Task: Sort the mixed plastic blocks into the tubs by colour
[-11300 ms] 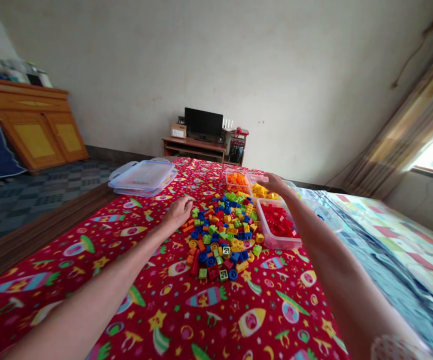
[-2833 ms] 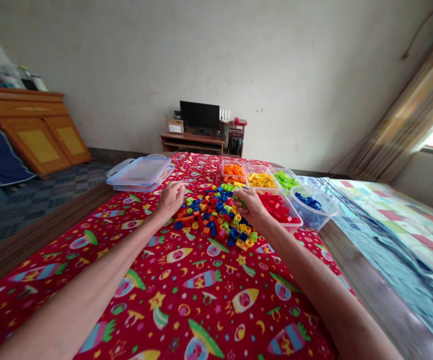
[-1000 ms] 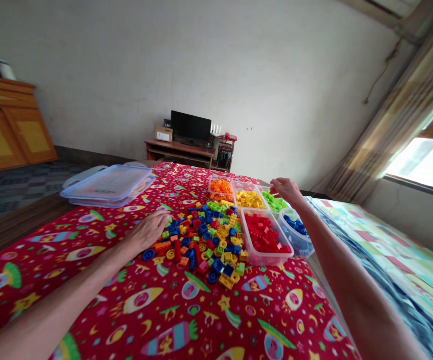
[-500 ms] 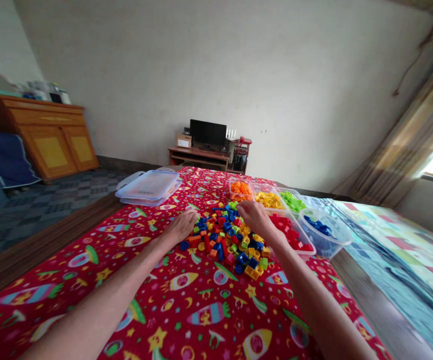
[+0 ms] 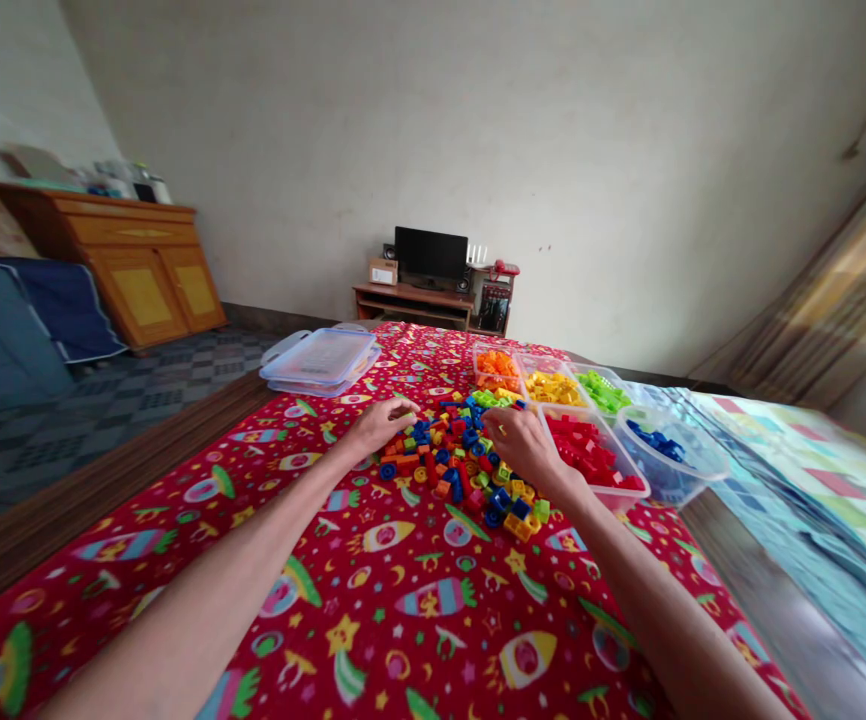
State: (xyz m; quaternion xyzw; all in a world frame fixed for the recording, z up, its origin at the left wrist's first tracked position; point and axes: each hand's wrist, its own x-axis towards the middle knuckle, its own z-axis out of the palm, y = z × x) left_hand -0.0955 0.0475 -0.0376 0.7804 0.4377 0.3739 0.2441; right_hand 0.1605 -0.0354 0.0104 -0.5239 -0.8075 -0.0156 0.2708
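Observation:
A mixed pile of toy building bricks [image 5: 444,462] in blue, red, yellow, orange and green lies on a red patterned cloth [image 5: 373,600]. At its left edge is my left hand [image 5: 382,427], fingers curled inward; anything between the fingertips is too small to make out. My right hand [image 5: 527,445] bends over the right side of the pile with its fingers closed downward, and its fingertips are partly hidden. Close beside it stands a clear tray of red bricks [image 5: 587,455]. Light green bricks [image 5: 489,399] lie at the far side of the pile.
Clear containers hold orange bricks [image 5: 497,368], yellow bricks [image 5: 553,388], green bricks [image 5: 604,392] and, in a round tub [image 5: 677,485], blue bricks. Stacked clear lids [image 5: 324,358] lie at the back left. A monitor [image 5: 431,257] stands on a desk beyond the table.
The view has swung slightly left, so the scene sits farther right. My left hand has lifted a little and its fingers show more; my right hand stays over the pile's right side.

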